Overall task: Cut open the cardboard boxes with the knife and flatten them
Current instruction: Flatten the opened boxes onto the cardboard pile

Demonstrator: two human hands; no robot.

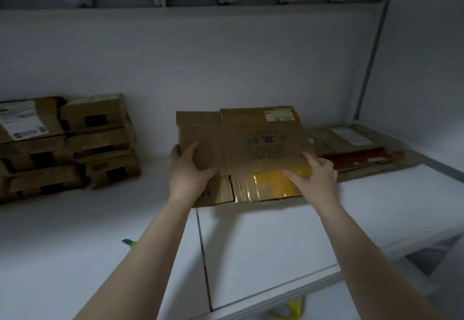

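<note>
Flattened box (241, 141), long axis left-right, held by left hand (187, 169), right hand (317, 176).

Knife (128, 242) mostly behind left forearm (150, 257)

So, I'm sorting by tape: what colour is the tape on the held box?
Yellow; the tape on the box shows best in the head view.

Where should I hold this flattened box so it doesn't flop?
By its near edge, one hand toward each side, coming from the front: the flattened box is a wide, thin sheet. Your left hand and right hand grip there now.
</note>
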